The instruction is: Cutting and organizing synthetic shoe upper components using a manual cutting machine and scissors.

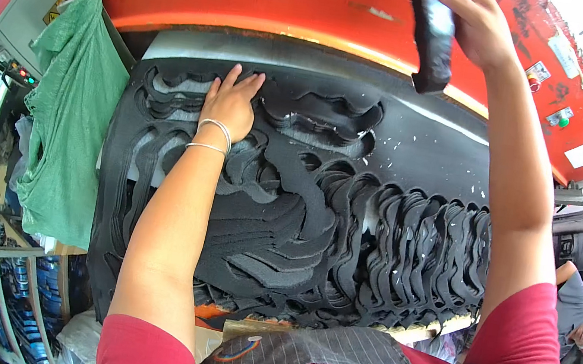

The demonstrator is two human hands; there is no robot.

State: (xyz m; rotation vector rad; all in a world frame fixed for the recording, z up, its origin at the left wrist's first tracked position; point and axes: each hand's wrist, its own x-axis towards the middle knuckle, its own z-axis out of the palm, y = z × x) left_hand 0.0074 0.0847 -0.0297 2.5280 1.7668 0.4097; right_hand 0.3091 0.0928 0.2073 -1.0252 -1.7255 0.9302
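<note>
My left hand [230, 106] lies on the black foam sheets [419, 137] near their far edge, its fingers stretched out and slightly apart. It is beside wavy cut-out openings in the foam and holds nothing. Raised at the upper right, my right hand [481, 26] grips a long black block with a wavy edge [433, 41], in front of the red machine. The block's upper end leaves the picture, and its exact kind cannot be made out. Below my left hand, curved cut foam pieces [261, 230] lie in a heap.
A red machine beam [296, 2] spans the far side, with a green button [563, 121] at its right. Green cloth [67, 118] hangs at the left, above a rack [26, 293] of blue items. Another person [580, 316] is at the right edge.
</note>
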